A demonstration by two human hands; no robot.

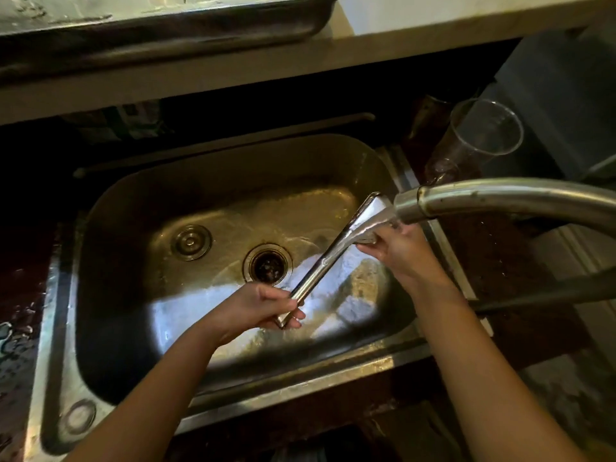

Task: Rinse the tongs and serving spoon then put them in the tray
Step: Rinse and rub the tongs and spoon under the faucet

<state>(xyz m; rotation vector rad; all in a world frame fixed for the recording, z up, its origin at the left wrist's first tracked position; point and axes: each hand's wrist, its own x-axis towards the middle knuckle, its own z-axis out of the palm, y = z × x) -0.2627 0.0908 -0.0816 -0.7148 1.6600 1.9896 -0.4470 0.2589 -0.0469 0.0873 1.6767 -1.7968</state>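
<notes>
Tongs (336, 251) gripped at both ends by left hand (263, 306) and right hand (396, 251), tips hidden under water.

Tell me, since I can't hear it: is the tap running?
On. Water pours from the tap onto the tongs, held over the sink by the left hand and right hand.

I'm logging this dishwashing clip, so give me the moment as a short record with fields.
utensil: tongs, slanted over the sink
left hand: grips the handle end
right hand: at the tip end, under the stream
faucet: running, water landing on the tongs
tray: on the shelf above the sink
serving spoon: not seen
nearby: clear cup right of the sink
</notes>
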